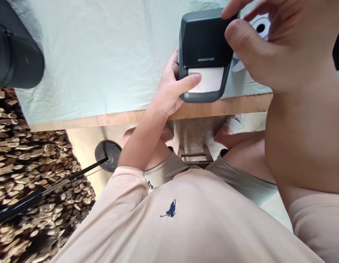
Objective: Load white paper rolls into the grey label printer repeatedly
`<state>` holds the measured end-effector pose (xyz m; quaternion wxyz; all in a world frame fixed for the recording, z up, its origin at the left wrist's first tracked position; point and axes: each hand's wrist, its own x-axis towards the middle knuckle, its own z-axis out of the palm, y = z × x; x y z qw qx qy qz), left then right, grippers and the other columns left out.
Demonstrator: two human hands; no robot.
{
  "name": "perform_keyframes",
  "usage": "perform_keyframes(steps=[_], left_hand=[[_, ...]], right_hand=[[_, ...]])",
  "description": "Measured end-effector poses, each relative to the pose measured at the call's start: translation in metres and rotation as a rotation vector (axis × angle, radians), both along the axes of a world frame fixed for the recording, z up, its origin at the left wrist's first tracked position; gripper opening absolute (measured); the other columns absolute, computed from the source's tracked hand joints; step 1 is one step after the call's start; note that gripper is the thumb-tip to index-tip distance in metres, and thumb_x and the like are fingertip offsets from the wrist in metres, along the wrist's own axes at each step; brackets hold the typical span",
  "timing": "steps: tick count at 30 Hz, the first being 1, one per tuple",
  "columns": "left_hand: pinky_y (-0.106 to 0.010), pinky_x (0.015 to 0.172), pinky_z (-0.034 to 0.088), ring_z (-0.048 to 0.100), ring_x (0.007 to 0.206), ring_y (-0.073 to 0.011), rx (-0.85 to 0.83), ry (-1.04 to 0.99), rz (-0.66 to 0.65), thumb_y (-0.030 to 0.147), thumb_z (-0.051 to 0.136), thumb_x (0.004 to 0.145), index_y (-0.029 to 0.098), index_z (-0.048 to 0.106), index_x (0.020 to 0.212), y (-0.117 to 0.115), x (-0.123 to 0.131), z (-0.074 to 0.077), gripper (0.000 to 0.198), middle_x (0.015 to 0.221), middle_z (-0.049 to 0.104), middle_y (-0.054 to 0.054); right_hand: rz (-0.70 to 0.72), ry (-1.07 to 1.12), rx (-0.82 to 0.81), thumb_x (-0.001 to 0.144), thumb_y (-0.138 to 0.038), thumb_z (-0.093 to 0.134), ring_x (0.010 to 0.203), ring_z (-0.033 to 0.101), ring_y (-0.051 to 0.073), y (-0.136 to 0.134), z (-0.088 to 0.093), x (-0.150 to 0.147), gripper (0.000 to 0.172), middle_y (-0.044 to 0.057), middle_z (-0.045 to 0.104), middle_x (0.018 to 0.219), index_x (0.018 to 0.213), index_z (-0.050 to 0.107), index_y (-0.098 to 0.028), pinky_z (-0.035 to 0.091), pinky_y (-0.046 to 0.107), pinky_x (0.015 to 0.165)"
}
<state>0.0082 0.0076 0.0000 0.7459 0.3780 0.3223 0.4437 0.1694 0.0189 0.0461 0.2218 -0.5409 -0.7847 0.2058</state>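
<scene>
My left hand (pixel 170 87) holds a dark label printer (pixel 206 42) marked NIIMBOT just above the table's front edge. Its thumb lies on the white label paper (pixel 210 82) showing in the printer's lower window, while the other fingers are mostly hidden behind the body. Over the printer's upper right corner is my right hand (pixel 270 47), thumb and index finger apart at the corner; whether they touch it I cannot tell. Partly covered by this hand, a white label roll (pixel 254 24) with a dark core sits behind, and a loose curl of white paper (pixel 238 66) shows below it.
The table (pixel 103 54) has a pale cloth-like cover and a bare wooden front edge. A black cylindrical object (pixel 18 51) is at the far left. Below left are stacked firewood (pixel 10 146) and a black pole with a round base (pixel 103 149). A wooden stool (pixel 195 155) shows between my legs.
</scene>
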Motion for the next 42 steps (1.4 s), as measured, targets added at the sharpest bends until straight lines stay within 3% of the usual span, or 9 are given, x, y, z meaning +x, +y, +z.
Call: perform_keyframes(steps=[4, 7, 16, 20, 24, 27, 33, 37, 42], left_hand=[[-0.029, 0.081, 0.04, 0.047, 0.095, -0.015, -0.006, -0.077, 0.0, 0.019, 0.039, 0.068, 0.023, 0.042, 0.089, -0.002, 0.002, 0.005, 0.022, 0.085, 0.052, 0.001], [-0.034, 0.087, 0.036, 0.045, 0.098, -0.0171, -0.013, -0.102, -0.007, 0.027, 0.031, 0.071, 0.017, 0.046, 0.086, -0.002, 0.004, 0.008, 0.024, 0.089, 0.053, -0.003], [-0.029, 0.071, 0.04, 0.046, 0.093, -0.0193, -0.042, 0.034, -0.001, 0.025, 0.032, 0.07, 0.023, 0.047, 0.085, -0.007, 0.007, 0.013, 0.02, 0.086, 0.054, -0.003], [-0.026, 0.077, 0.04, 0.045, 0.096, -0.0154, -0.05, -0.024, 0.001, 0.027, 0.025, 0.072, 0.018, 0.048, 0.082, -0.004, 0.006, 0.016, 0.027, 0.084, 0.054, -0.003], [-0.027, 0.084, 0.038, 0.042, 0.101, -0.0146, -0.115, -0.064, 0.031, 0.036, 0.027, 0.071, 0.015, 0.05, 0.076, 0.003, -0.001, 0.007, 0.032, 0.076, 0.055, -0.001], [-0.03, 0.087, 0.036, 0.037, 0.106, -0.0161, -0.127, -0.06, 0.063, 0.035, 0.034, 0.069, 0.016, 0.049, 0.067, 0.007, -0.005, -0.004, 0.025, 0.066, 0.054, 0.002], [-0.032, 0.093, 0.028, 0.022, 0.115, -0.0166, -0.158, -0.036, 0.118, 0.03, 0.038, 0.069, 0.019, 0.049, 0.08, 0.008, -0.005, -0.008, 0.019, 0.084, 0.054, 0.003], [-0.034, 0.091, 0.03, 0.029, 0.112, -0.0166, -0.086, -0.052, 0.101, 0.031, 0.034, 0.071, 0.019, 0.048, 0.084, 0.007, -0.004, -0.007, 0.023, 0.084, 0.053, 0.003], [-0.031, 0.087, 0.035, 0.034, 0.108, -0.0157, -0.114, -0.021, 0.073, 0.039, 0.033, 0.069, 0.022, 0.048, 0.086, 0.007, -0.003, -0.007, 0.028, 0.082, 0.054, 0.003]], right_hand=[[0.052, -0.052, -0.014, 0.065, -0.049, 0.025, 0.1, 0.034, -0.003, -0.001, 0.002, -0.004, 0.05, -0.012, 0.036, 0.105, 0.108, 0.037, -0.025, 0.032, 0.011, 0.085], [0.125, -0.139, -0.035, 0.066, -0.049, 0.029, 0.107, 0.031, 0.001, -0.004, 0.006, -0.01, 0.05, -0.01, 0.032, 0.111, 0.112, 0.031, -0.028, 0.031, 0.017, 0.096], [0.162, -0.201, 0.023, 0.066, -0.047, 0.034, 0.103, 0.03, 0.0, -0.005, 0.005, -0.011, 0.047, -0.007, 0.034, 0.106, 0.109, 0.033, -0.027, 0.033, 0.016, 0.091], [0.129, -0.184, 0.027, 0.067, -0.049, 0.031, 0.106, 0.031, 0.002, -0.005, 0.005, -0.009, 0.051, -0.008, 0.032, 0.112, 0.111, 0.03, -0.024, 0.032, 0.019, 0.095], [0.108, -0.191, 0.004, 0.065, -0.055, 0.028, 0.107, 0.031, 0.001, -0.006, 0.007, -0.005, 0.057, -0.009, 0.031, 0.113, 0.113, 0.029, -0.024, 0.03, 0.016, 0.094], [0.135, -0.207, -0.056, 0.064, -0.048, 0.035, 0.105, 0.032, -0.002, -0.005, 0.008, -0.003, 0.056, -0.01, 0.03, 0.114, 0.115, 0.026, -0.027, 0.029, 0.013, 0.094], [0.102, -0.216, -0.024, 0.063, -0.047, 0.036, 0.104, 0.032, -0.002, -0.003, 0.009, 0.0, 0.054, -0.011, 0.033, 0.11, 0.112, 0.03, -0.027, 0.031, 0.014, 0.09], [0.104, -0.227, -0.014, 0.063, -0.052, 0.034, 0.103, 0.034, 0.0, -0.002, 0.01, -0.001, 0.054, -0.011, 0.035, 0.108, 0.11, 0.033, -0.027, 0.031, 0.017, 0.09], [0.162, -0.185, -0.058, 0.062, -0.048, 0.039, 0.107, 0.032, -0.002, -0.003, 0.01, -0.002, 0.055, -0.011, 0.029, 0.114, 0.112, 0.031, -0.026, 0.032, 0.012, 0.095]])
